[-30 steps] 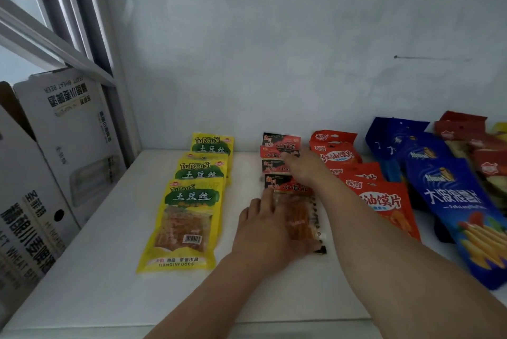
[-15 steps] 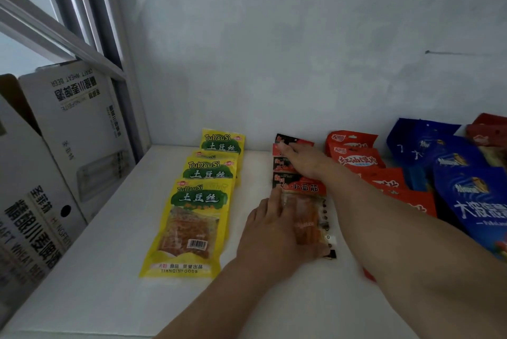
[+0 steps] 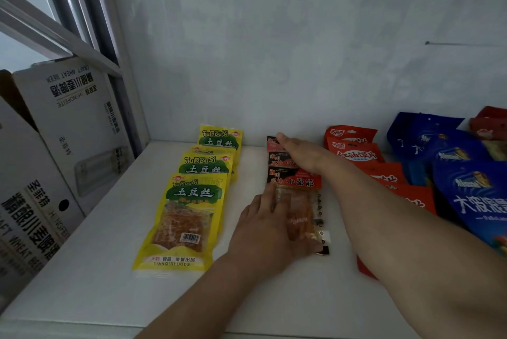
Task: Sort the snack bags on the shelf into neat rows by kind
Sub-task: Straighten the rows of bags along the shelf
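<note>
A row of black-and-red snack bags [image 3: 299, 182] runs front to back in the middle of the white shelf [image 3: 96, 256]. My left hand [image 3: 270, 231] lies flat with straight fingers on the nearest bag of that row. My right hand [image 3: 300, 152] reaches further back and presses flat on the rear bags, fingers straight. Left of this row lies a row of yellow bags [image 3: 189, 218]. To the right are overlapping red bags [image 3: 356, 152], partly hidden by my right forearm, and large blue bags [image 3: 472, 193] at the far right.
White cardboard boxes [image 3: 55, 152] with black print stand against the shelf's left end beside a metal frame. A white wall [image 3: 274, 50] closes the back. More red bags [image 3: 491, 124] lie at the far right edge behind the blue ones.
My right hand has slid a little further back along the black-and-red row. My left hand stays on the front bag. The view has shifted left.
</note>
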A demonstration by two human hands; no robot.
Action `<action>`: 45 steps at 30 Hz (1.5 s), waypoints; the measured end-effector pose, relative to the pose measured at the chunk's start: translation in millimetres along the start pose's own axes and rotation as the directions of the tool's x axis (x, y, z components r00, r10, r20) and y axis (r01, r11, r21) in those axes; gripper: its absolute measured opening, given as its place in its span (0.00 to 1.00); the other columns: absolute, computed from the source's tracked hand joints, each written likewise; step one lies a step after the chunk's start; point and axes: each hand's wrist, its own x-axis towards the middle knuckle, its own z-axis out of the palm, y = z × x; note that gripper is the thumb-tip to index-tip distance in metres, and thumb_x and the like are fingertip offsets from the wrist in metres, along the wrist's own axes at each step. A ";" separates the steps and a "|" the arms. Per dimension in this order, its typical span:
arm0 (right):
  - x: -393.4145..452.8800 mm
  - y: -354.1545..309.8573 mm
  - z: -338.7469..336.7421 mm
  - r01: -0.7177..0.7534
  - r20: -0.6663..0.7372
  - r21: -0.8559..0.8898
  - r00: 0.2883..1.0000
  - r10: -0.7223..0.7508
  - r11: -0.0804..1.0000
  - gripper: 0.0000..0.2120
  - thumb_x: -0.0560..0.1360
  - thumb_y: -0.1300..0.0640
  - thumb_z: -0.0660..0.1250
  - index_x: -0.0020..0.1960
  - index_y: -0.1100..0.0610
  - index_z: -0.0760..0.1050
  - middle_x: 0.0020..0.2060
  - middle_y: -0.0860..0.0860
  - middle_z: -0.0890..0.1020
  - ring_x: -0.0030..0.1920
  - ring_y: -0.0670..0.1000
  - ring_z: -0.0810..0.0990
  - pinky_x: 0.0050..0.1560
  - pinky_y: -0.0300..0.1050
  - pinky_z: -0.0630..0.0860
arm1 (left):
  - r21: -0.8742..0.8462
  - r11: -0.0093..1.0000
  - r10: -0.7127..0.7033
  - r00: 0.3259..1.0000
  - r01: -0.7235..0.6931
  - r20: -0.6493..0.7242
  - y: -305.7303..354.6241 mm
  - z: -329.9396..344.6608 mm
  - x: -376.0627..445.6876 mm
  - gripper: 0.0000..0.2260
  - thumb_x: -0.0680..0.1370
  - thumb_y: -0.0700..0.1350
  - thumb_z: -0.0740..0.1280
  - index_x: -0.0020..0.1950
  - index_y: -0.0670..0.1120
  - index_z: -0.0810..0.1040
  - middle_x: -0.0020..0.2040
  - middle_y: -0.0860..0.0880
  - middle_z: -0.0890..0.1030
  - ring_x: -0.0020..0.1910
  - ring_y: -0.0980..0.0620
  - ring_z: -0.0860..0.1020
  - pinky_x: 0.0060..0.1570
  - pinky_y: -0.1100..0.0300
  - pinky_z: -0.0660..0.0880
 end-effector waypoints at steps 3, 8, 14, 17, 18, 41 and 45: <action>11.7 4.6 -0.8 0.003 -0.099 -0.048 0.995 -0.008 0.999 0.52 0.66 0.18 0.35 0.77 0.47 0.63 0.76 0.54 0.67 0.75 0.59 0.64 0.74 0.62 0.61 | -0.013 1.000 -0.004 1.000 0.004 0.019 2.1 -2.0 0.2 0.48 0.65 0.77 0.57 0.80 0.56 0.53 0.82 0.50 0.45 0.80 0.50 0.51 0.76 0.52 0.52; 19.8 3.5 1.8 0.009 -0.066 -0.102 0.998 -0.016 0.995 0.40 0.76 0.26 0.40 0.78 0.48 0.62 0.77 0.55 0.65 0.77 0.58 0.62 0.76 0.58 0.59 | -0.014 1.000 0.000 0.999 0.000 0.048 6.3 -8.1 4.5 0.46 0.69 0.73 0.65 0.80 0.55 0.53 0.82 0.51 0.44 0.79 0.48 0.50 0.76 0.50 0.51; 20.9 2.9 4.5 -0.034 0.008 -0.141 0.999 0.036 0.989 0.34 0.80 0.31 0.43 0.78 0.48 0.62 0.76 0.55 0.67 0.75 0.59 0.66 0.75 0.53 0.62 | -0.012 1.000 0.003 0.999 -0.003 0.041 1.6 -6.1 7.3 0.45 0.70 0.73 0.65 0.80 0.55 0.53 0.82 0.50 0.46 0.80 0.49 0.50 0.77 0.51 0.51; 13.2 -0.6 5.5 -0.038 0.019 -0.232 0.999 0.043 0.972 0.28 0.84 0.39 0.44 0.80 0.50 0.59 0.76 0.56 0.66 0.74 0.58 0.66 0.73 0.49 0.63 | -0.017 1.000 -0.008 0.999 0.009 0.050 -1.9 -4.2 9.2 0.47 0.69 0.76 0.61 0.81 0.54 0.52 0.82 0.50 0.46 0.80 0.49 0.49 0.78 0.51 0.51; 11.8 -1.1 5.8 -0.040 0.016 -0.237 0.999 0.045 0.971 0.25 0.85 0.43 0.44 0.80 0.50 0.57 0.77 0.56 0.65 0.74 0.58 0.65 0.72 0.48 0.63 | -0.007 1.000 -0.010 0.998 0.010 0.065 -2.4 -4.0 9.5 0.49 0.66 0.79 0.57 0.81 0.54 0.52 0.82 0.50 0.45 0.80 0.49 0.49 0.78 0.51 0.51; -81.9 19.7 -35.1 0.004 -0.335 -0.232 0.939 -0.084 0.973 0.30 0.82 0.37 0.52 0.78 0.53 0.63 0.77 0.54 0.64 0.77 0.55 0.61 0.75 0.56 0.61 | -0.011 0.998 -0.060 0.997 0.060 -0.052 30.9 -18.1 10.0 0.42 0.74 0.70 0.61 0.81 0.51 0.51 0.82 0.47 0.45 0.81 0.44 0.42 0.77 0.48 0.46; -121.4 54.4 -35.5 -0.028 -0.428 -0.162 0.903 -0.044 0.986 0.29 0.82 0.38 0.54 0.77 0.51 0.63 0.77 0.52 0.65 0.76 0.55 0.62 0.74 0.58 0.61 | -0.150 0.989 0.006 0.999 -0.014 -0.053 68.9 -14.9 14.2 0.36 0.80 0.63 0.60 0.82 0.49 0.51 0.83 0.47 0.45 0.81 0.46 0.43 0.77 0.51 0.44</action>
